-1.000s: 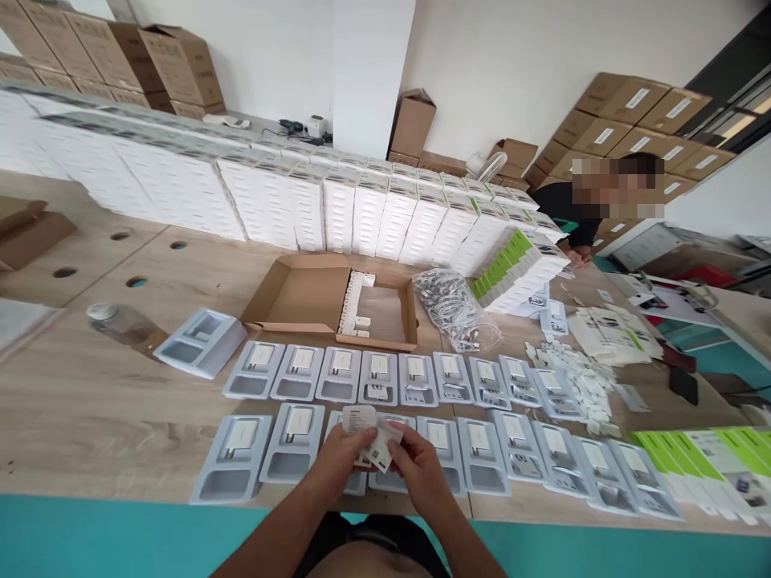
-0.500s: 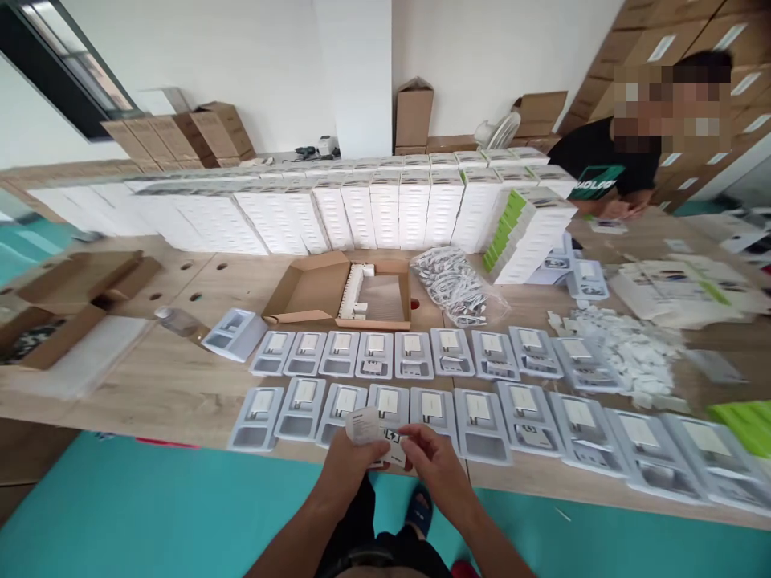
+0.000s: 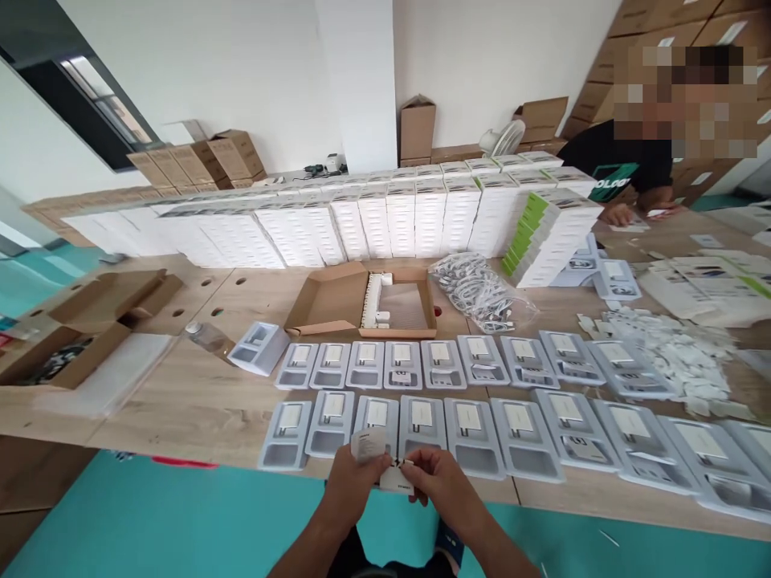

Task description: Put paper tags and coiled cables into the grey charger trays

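Close to the table's front edge, my left hand [image 3: 354,480] is closed around some white printed leaflets [image 3: 369,444], one standing up above the fingers. A white card with a dark symbol [image 3: 396,482] lies between both hands. My right hand [image 3: 442,482] pinches its right side between thumb and fingers. Just beyond the hands, a front row of grey-white plastic trays [image 3: 286,457] holds flat white blocks [image 3: 420,413] with two prongs. Behind it is a second row of trays [image 3: 366,381]. Some trays in both rows also have printed cards [image 3: 584,448] in their lower compartments.
An open cardboard box [image 3: 328,301] with white pieces stands behind the trays, beside a bag of white cables [image 3: 475,289]. Stacked white boxes [image 3: 367,217] line the back. A bottle [image 3: 208,339] lies left; a white pile [image 3: 662,345] is right. A co-worker [image 3: 632,172] is across the table.
The view has shifted, so the table contents appear further right and slightly lower. My right fingers have moved down onto the card and now cover part of its symbol. The co-worker's hands have separated.
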Motion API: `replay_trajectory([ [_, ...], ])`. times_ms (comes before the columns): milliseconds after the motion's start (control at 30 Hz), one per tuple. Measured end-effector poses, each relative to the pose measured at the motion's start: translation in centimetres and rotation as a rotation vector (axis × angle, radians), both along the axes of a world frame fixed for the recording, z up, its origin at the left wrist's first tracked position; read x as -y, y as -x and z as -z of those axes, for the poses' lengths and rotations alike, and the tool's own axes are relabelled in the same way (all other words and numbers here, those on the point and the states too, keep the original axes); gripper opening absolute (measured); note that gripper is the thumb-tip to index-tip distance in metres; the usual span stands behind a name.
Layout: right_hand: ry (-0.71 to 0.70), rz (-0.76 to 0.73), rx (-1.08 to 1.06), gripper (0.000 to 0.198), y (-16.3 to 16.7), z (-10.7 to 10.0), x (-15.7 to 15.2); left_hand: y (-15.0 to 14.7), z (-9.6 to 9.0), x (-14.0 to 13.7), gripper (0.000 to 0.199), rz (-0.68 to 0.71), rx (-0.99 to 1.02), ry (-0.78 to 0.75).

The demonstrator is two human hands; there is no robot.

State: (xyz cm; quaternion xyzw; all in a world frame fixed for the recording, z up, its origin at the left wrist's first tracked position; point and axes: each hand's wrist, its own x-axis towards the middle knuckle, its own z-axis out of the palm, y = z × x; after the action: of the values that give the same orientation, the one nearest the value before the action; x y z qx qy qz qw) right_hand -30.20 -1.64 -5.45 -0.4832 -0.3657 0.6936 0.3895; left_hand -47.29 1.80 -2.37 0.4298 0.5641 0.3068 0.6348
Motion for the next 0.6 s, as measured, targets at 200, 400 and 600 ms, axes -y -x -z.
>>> replay_trajectory([
  [200, -0.035, 0.057, 0.437, 0.030, 6.5, 3.7, -9.5, 10.6, 3.2, -5.6, 0.030, -0.101, 0.112, 0.181],
  [400, 0.061, 0.117, 0.922, 0.018, 10.6, 6.7, -19.8, 20.6, 3.2, -9.5, 0.029, -0.270, 0.389, 0.460],
  [600, 0.162, -0.001, 1.338, 0.010, 13.1, 8.1, -21.8, 23.4, 2.8, -10.9, 0.033, -0.205, 0.441, 0.483],
])
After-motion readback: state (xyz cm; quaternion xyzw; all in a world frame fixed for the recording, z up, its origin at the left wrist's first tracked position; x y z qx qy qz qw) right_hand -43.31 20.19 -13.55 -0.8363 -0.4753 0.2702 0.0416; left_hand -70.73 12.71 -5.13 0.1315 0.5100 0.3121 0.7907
